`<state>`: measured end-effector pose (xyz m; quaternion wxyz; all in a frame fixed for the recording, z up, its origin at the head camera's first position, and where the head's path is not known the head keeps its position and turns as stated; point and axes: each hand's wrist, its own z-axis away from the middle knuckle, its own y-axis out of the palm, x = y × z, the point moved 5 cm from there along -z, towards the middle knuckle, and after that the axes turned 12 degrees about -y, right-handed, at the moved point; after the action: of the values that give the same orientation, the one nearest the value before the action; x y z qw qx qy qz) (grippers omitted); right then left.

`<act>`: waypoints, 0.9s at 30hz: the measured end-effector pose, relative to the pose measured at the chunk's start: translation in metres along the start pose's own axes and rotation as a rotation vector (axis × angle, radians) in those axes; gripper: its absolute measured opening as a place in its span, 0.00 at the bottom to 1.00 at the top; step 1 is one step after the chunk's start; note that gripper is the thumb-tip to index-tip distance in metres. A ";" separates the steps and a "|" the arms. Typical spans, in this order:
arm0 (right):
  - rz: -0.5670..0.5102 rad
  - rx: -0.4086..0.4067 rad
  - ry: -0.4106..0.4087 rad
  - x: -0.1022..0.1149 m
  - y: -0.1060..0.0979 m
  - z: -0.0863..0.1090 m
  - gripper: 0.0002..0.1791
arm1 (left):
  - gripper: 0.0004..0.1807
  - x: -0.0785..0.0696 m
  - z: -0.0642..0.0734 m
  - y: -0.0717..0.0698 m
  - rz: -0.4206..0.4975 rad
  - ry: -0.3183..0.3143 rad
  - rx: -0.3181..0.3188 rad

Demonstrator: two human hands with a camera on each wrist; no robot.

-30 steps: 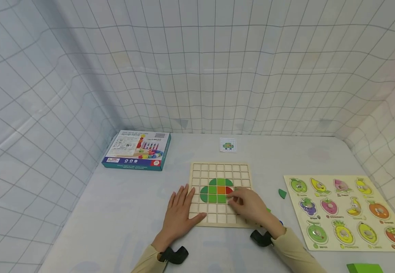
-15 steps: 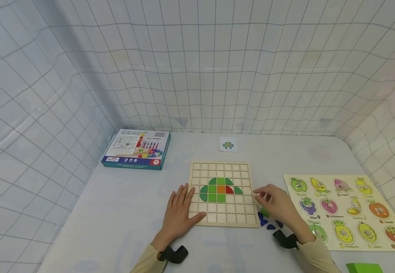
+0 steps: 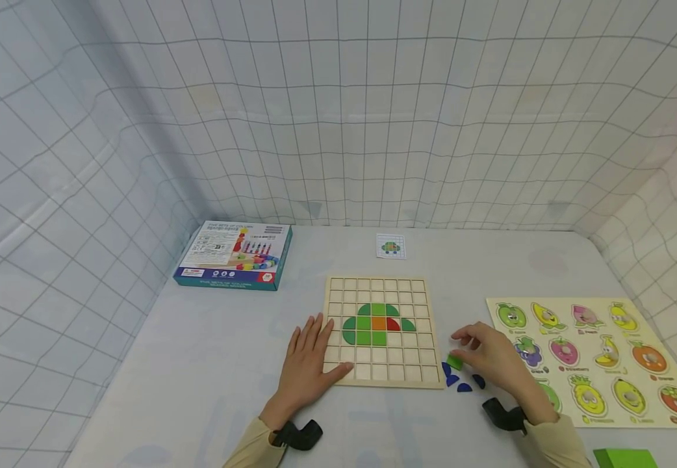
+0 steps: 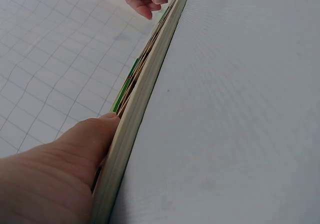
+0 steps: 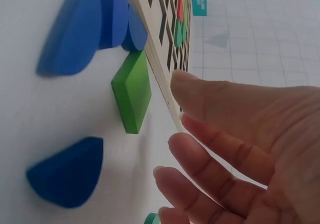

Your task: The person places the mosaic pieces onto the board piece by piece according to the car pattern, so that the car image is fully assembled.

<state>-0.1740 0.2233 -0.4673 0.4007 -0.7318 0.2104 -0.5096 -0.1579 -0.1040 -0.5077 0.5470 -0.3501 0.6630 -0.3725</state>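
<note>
Grid-lined sheeting [image 3: 373, 130] hangs behind a pale bench [image 3: 198, 364], where a green tile [image 3: 455, 363] lies just beneath the right hand [image 3: 487, 356], its fingers [image 5: 192, 159] parted, loosely curled and holding nothing. Blue pieces [image 3: 464, 388] cluster near those fingers; leftward of them sits the part-filled wooden board [image 3: 385, 383], the left hand [image 3: 305, 374] resting straight-fingered and empty at its edge (a pattern card [image 3: 391, 247] lies farther off). Collecting a tile appears to be the step in hand; the next move likely calls for a pinch on its edges.
</note>
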 end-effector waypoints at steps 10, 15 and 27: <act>-0.042 0.076 -0.005 -0.003 0.007 0.003 0.13 | 0.48 0.000 0.001 0.000 0.001 0.002 0.005; -0.035 0.073 -0.028 -0.004 0.008 0.004 0.13 | 0.48 0.000 0.001 0.000 -0.006 -0.002 0.003; -0.009 0.060 -0.029 -0.007 0.006 0.005 0.11 | 0.49 0.000 0.000 0.001 -0.010 0.000 -0.005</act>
<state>-0.1719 0.2262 -0.4766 0.4231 -0.7276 0.1860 -0.5069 -0.1577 -0.1038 -0.5087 0.5440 -0.3547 0.6621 -0.3739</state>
